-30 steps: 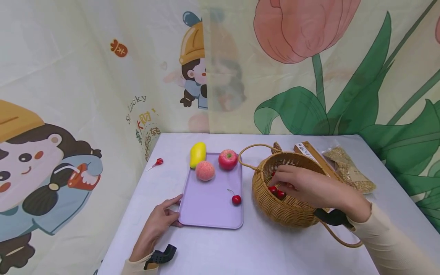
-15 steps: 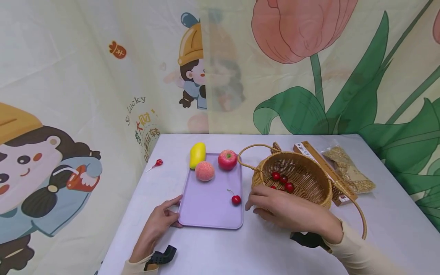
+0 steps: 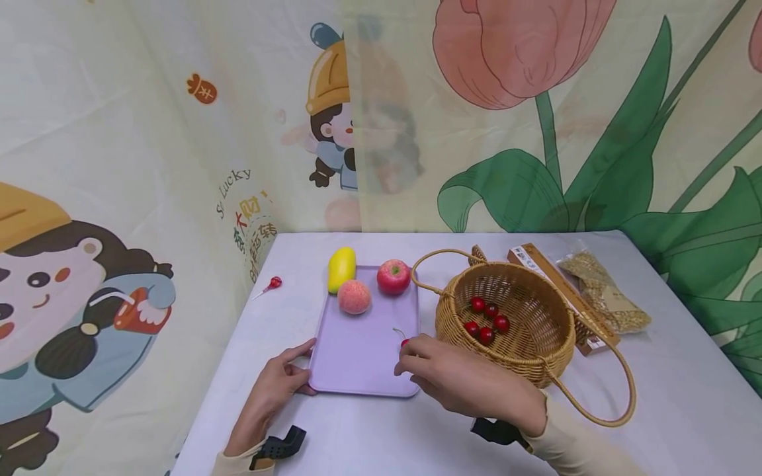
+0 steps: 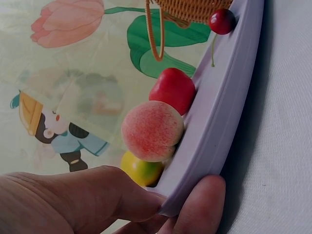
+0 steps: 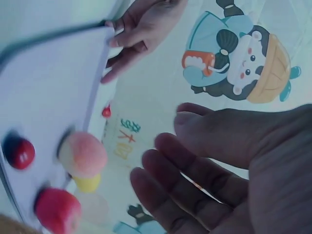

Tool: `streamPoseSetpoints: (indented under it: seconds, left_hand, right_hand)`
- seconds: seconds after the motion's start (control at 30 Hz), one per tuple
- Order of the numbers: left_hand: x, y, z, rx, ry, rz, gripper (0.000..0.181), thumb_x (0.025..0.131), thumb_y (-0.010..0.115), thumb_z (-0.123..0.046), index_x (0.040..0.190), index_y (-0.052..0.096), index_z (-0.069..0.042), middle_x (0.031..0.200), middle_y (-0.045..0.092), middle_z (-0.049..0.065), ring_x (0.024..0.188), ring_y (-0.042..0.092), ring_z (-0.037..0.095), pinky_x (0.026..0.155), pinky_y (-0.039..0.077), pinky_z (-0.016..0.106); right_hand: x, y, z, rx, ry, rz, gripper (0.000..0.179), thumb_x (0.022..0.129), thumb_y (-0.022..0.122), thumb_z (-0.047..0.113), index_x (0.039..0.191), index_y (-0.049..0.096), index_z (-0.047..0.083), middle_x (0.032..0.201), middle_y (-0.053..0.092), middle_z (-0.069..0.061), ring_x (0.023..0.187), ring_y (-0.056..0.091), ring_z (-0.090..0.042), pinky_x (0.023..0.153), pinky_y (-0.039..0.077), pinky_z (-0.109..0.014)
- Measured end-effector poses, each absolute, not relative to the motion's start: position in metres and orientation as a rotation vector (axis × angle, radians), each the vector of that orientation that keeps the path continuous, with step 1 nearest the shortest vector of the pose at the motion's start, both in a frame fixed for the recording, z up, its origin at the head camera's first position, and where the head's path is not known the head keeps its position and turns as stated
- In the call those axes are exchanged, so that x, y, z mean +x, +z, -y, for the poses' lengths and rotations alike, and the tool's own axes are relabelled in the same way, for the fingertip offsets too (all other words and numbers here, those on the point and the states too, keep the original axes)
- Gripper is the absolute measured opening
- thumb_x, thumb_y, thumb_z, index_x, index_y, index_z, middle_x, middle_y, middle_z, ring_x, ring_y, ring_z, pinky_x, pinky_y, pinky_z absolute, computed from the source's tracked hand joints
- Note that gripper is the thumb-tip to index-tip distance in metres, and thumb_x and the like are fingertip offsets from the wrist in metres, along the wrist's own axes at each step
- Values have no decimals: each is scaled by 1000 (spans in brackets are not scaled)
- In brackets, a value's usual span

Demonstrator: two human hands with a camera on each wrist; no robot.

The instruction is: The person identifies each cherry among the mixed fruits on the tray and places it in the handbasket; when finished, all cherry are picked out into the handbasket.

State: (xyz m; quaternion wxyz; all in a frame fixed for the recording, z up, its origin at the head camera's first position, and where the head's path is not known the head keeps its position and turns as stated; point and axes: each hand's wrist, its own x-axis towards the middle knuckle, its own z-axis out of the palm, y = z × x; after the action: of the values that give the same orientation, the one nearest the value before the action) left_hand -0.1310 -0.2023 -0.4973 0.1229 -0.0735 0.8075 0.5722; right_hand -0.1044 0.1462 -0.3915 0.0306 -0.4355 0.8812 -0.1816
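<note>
My left hand (image 3: 280, 377) grips the near left corner of a lilac tray (image 3: 363, 363), thumb at its rim. A yellow mango (image 3: 342, 270), a peach (image 3: 354, 297) and a red apple (image 3: 393, 277) lie at the tray's far end. Near its right side is a cherry (image 4: 222, 21) with a green stem, mostly hidden by my right hand in the head view. That right hand (image 3: 455, 373) hovers by the tray's right edge, fingers loosely bent and nothing between them, as the right wrist view shows. Several cherries (image 3: 487, 336) sit inside the wicker basket (image 3: 536, 317).
The basket's handle (image 3: 625, 390) droops toward the front right. Behind the basket lie a long brown box (image 3: 538, 259) and a clear bag of grains (image 3: 607, 297). On the left, a red lollipop (image 3: 274, 283) rests on the white tabletop (image 3: 357, 436). Printed curtains surround the table.
My right hand has come out of the basket and moved left and nearer, to the tray's right edge. Cherries stay in the basket. The left hand keeps its place on the tray.
</note>
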Motion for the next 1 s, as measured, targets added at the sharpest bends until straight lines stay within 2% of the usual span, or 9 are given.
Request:
streamPoseSetpoints:
  seconds: [0.13,0.33,0.5,0.63,0.77,0.87,1.0]
  left_hand:
    - [-131,-498,203,-212,1675,-2356,64,92,65,11,153,56,-3,133,64,24,66,74,25,67,62,31]
    - [-130,-497,203,-213,1678,-2345,65,92,66,12,154,56,-4,134,63,23,67,74,25,68,63,31]
    - [-131,-498,203,-209,1682,-2350,64,92,66,11,153,56,-3,133,65,24,67,75,27,67,62,30]
    - [-131,-499,203,-206,1671,-2360,64,92,66,11,153,56,-3,134,65,24,68,75,27,67,62,30]
    - [-131,-499,203,-210,1666,-2365,64,92,66,10,153,56,-3,131,66,23,68,75,27,66,61,29]
    - [-131,-499,203,-213,1665,-2367,64,91,67,10,153,57,-3,127,68,23,67,75,27,65,59,28]
    - [-130,-498,203,-214,1669,-2362,64,91,66,11,153,57,-3,129,66,23,67,75,26,66,60,28]
  right_hand:
    - [-109,-408,-139,-1295,-805,-2678,31,101,72,11,129,69,23,126,66,6,117,66,-9,101,58,-27]
    - [-118,-432,-129,-1129,-1143,-2658,40,100,73,12,137,65,24,131,65,6,113,67,-11,99,60,-34]
    - [-126,-455,-118,-924,-1349,-2700,40,99,72,8,136,66,22,127,67,-4,105,67,-22,94,60,-38]
    - [-132,-476,-109,-797,-1354,-2810,40,97,74,7,135,66,18,127,66,-7,111,64,-27,97,57,-39]
    - [-137,-489,-106,-670,-1265,-2882,42,95,77,9,134,66,18,132,63,-2,121,61,-23,103,54,-38]
    - [-141,-495,-105,-607,-1217,-2876,42,95,78,10,134,67,20,131,62,-2,119,57,-18,100,53,-37]
    - [-143,-500,-104,-593,-1172,-2881,41,94,77,7,132,68,18,130,61,-3,119,56,-18,100,52,-38]
